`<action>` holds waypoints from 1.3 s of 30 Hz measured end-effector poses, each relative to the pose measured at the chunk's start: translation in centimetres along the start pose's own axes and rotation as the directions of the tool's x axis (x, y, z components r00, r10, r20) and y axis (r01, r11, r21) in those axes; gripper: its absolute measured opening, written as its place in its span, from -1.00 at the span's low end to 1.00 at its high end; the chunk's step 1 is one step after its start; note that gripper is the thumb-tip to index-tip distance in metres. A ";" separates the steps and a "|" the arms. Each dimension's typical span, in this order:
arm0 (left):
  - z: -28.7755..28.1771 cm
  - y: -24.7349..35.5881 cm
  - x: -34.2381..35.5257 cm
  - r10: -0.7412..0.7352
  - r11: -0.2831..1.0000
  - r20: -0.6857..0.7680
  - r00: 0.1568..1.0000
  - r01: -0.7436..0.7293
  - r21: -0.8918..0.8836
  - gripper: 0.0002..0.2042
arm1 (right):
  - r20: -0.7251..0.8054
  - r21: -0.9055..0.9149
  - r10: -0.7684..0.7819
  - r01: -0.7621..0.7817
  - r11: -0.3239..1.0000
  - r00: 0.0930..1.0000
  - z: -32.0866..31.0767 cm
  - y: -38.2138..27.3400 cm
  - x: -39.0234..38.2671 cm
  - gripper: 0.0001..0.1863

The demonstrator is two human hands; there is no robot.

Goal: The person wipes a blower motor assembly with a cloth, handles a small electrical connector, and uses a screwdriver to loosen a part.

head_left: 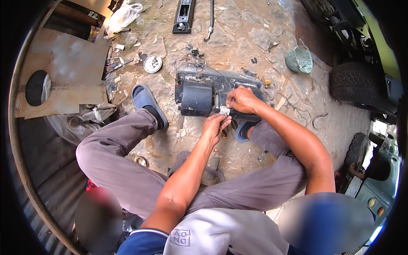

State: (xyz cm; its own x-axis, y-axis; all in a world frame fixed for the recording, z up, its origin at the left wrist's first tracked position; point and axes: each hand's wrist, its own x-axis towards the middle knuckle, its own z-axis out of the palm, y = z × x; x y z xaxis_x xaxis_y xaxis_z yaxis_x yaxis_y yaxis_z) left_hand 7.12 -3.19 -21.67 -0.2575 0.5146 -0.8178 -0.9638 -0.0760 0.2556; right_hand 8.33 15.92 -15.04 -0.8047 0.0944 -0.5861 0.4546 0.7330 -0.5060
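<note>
A black plastic housing (197, 98) with a rounded drum-like part, perhaps a vehicle's heater or blower unit, lies on the ground between my feet. Loose wires (193, 57) stick out along its far side. A small whitish piece (224, 111) sits at its near edge, where both hands meet. The fingers of my left hand (214, 126) pinch this piece from below. Just above and to the right, my right hand (244, 99) is bent over the housing with fingers drawn together; whatever is between those fingertips is hidden.
A round tin (153, 64) stands left of the housing, and a greenish bucket (298, 60) at the far right. A long black part (184, 18) and a thin hose (211, 19) lie beyond. A rusty sheet (70, 70) is on the left, a tyre (357, 85) on the right.
</note>
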 end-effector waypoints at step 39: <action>3.8 3.6 2.7 0.150 0.977 0.102 0.983 -0.164 0.138 -0.90 | -0.430 -0.288 -0.300 0.185 0.939 0.852 0.5 0.5 -2.4 -0.72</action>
State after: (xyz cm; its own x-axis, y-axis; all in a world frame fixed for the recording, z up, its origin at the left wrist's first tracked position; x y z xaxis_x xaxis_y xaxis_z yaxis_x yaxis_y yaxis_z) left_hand 3.23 1.17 -21.05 -0.3910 0.5815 -0.7135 -0.8897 -0.0403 0.4547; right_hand 10.66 15.71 -14.24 -0.9857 0.1502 -0.0759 0.1681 0.9004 -0.4012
